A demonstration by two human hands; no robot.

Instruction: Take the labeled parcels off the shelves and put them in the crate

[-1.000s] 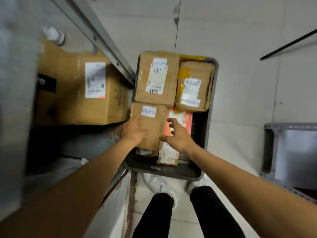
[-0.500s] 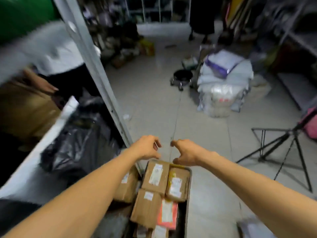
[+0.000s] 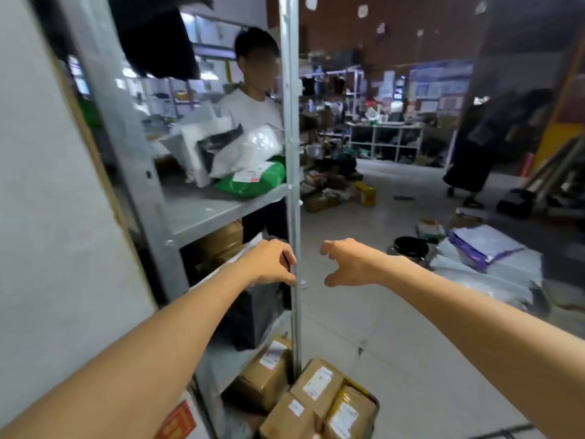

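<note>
Left hand [image 3: 269, 263] risen beside shelf post [image 3: 292, 153], right hand [image 3: 351, 264] over bare floor [image 3: 364, 318]

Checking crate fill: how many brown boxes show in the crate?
3: far-left box, taped far-right box, near-left box. The crate runs off frame, so more may be hidden.

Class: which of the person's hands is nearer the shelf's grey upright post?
Left. The left hand lies at the post, its fingertips at the post's edge; the right hand sits apart, to its right.

Even indoor light; motion blur throughout; wide-angle bending at edges
</note>
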